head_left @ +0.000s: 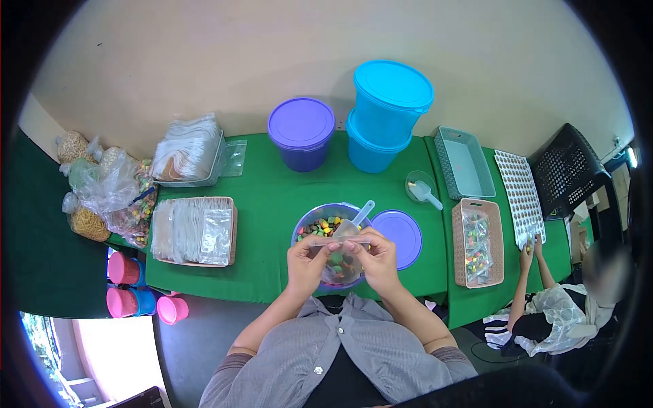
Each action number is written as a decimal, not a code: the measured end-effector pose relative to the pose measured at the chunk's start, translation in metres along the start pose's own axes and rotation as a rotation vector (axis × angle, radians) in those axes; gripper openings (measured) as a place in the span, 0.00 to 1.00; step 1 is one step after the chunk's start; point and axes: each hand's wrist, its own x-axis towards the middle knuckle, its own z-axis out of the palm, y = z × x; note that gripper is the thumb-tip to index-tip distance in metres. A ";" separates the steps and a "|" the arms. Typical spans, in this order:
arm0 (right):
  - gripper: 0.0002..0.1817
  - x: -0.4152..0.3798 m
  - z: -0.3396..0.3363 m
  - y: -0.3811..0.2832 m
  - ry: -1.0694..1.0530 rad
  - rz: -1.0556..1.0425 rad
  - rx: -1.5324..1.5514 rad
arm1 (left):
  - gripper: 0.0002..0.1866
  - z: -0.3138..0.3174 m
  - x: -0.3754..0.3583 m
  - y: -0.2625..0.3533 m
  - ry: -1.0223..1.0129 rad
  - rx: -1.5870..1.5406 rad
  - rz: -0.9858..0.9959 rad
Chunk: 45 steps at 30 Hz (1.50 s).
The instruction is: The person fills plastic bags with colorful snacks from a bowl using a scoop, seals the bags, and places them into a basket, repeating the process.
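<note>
My left hand [308,263] and my right hand [377,260] pinch the two sides of the top edge of a clear plastic bag [337,272]. Some colorful candies show in the lower part of the bag. The bag is held over the near side of a round purple tub [296,234] filled with candies [314,230] in green, yellow, brown and orange. A translucent scoop [360,216] rests in the tub, its handle pointing up and to the right. Beside the tub on the right lies a purple lid [403,239].
A basket of flat clear bags [194,231] stands left, another bag stack [187,149] behind it. Lidded tubs, purple [300,132] and blue [384,115], stand at the back. Rightward are a small scoop [425,194], a basket of filled packets [477,245] and a co-worker's hands [530,250] at a tray.
</note>
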 end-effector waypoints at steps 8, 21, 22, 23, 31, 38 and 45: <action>0.12 0.001 -0.022 -0.017 -0.111 0.017 -0.104 | 0.16 -0.018 0.006 0.006 -0.211 0.035 -0.116; 0.31 -0.013 0.013 -0.015 0.314 -0.260 -0.541 | 0.18 0.005 -0.007 0.008 -0.249 0.138 -0.006; 0.31 -0.012 0.008 -0.011 0.316 -0.260 -0.540 | 0.16 0.002 -0.008 0.009 -0.287 0.193 -0.078; 0.28 -0.010 0.000 -0.002 0.215 -0.200 -0.466 | 0.16 0.002 -0.007 0.006 -0.288 0.195 -0.079; 0.11 -0.007 -0.024 0.000 -0.039 0.031 -0.214 | 0.14 -0.002 -0.003 0.004 -0.331 0.501 0.234; 0.22 -0.014 -0.048 -0.010 -0.272 0.297 0.005 | 0.21 -0.005 -0.006 -0.006 -0.167 0.124 -0.106; 0.24 -0.027 -0.054 0.008 -0.321 0.378 -0.177 | 0.28 -0.024 0.010 -0.025 0.074 -0.256 -0.284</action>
